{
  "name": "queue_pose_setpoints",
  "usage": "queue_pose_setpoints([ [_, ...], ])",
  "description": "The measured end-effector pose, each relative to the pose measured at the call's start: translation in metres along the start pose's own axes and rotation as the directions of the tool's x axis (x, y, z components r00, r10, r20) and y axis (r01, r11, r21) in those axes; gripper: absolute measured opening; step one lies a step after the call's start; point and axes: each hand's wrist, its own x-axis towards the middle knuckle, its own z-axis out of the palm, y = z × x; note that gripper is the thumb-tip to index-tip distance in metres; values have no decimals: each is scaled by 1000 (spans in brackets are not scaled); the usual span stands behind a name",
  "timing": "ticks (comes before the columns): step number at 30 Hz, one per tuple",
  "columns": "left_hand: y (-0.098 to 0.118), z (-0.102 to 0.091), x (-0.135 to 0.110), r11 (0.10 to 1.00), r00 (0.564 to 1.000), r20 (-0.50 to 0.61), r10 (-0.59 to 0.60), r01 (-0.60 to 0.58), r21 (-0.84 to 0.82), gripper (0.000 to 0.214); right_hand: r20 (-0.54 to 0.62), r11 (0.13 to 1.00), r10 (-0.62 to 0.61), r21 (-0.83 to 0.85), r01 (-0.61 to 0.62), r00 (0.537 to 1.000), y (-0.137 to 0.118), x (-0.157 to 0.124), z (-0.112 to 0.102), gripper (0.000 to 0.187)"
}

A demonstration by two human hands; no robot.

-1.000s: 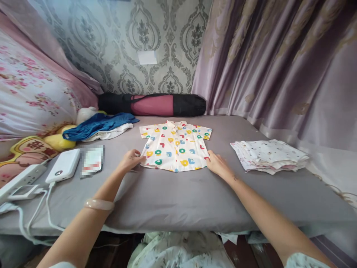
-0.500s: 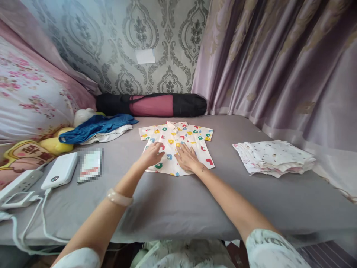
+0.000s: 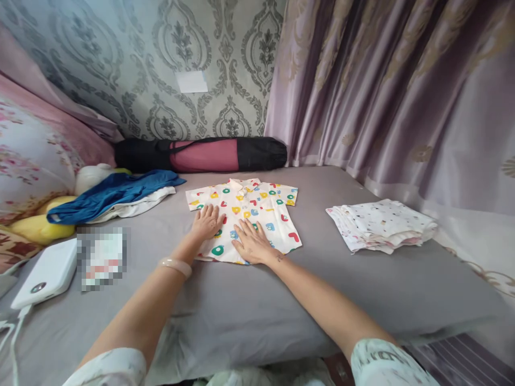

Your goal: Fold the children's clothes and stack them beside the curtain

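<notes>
A small short-sleeved shirt [image 3: 241, 206], cream with colourful printed shapes, lies spread out front side up, its collar at the far end. My left hand [image 3: 207, 222] rests on the shirt's left side, fingers spread and pointing away from me. On the lower middle of the shirt lies my right hand [image 3: 252, 241], palm down with the fingers apart. Neither hand grips the cloth. Under the palms, parts of the print are hidden.
A stack of folded printed cloths [image 3: 382, 225] sits at the right. To the left are a blue garment [image 3: 120, 195] over a white one, a white power bank [image 3: 48, 273] with a cable, and a blurred packet [image 3: 103, 258]. A black and red rolled bag [image 3: 205, 154] lies along the wall.
My left hand has flattened onto the shirt's left side. The right hand has shifted slightly left and nearer on the shirt. The view has turned a little to the right.
</notes>
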Motion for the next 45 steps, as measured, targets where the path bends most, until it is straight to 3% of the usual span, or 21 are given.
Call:
queue_pose_setpoints([
  [4,22,-13,-3,998,999,25,-43,42,52,59,52,985,17,172,-25,999,19,7,-22,64],
  [6,42,-17,-11,999,998,45,44,-44,0,60,-45,983,122,142,-115,991,39,12,-36,62],
  [9,72,-16,-30,962,962,105,252,-238,-133,64,-199,949,307,-11,-315,931,72,20,-47,64],
  [12,88,-8,-45,931,934,100,343,-325,-165,74,-217,918,348,-119,-379,912,95,26,-42,67],
  [18,87,0,-49,924,916,143,375,-357,-139,83,-187,906,366,-149,-395,911,106,29,-26,68],
  [23,86,-8,-51,935,912,220,347,-317,-159,93,-167,922,341,-135,-364,925,97,19,-35,63],
  [27,76,-12,-68,953,940,173,293,-271,-137,103,-150,955,253,-122,-271,956,70,-4,-31,65],
  [31,66,-11,-80,963,941,227,249,-217,-158,100,-106,963,230,-119,-241,968,45,-23,-19,67],
  [36,57,-19,-76,956,925,273,266,-217,-196,97,-63,960,256,-106,-261,965,29,-30,-20,68],
  [38,49,-21,-71,973,946,251,204,-168,-160,85,-45,970,229,-74,-232,972,21,-34,-22,69],
  [41,35,-14,-66,1000,994,104,20,-18,-18,72,-6,988,152,-35,-152,988,6,-39,-18,70],
  [45,21,0,-63,994,994,70,-84,79,72,74,62,993,119,-10,-119,991,-3,-40,-9,71],
])
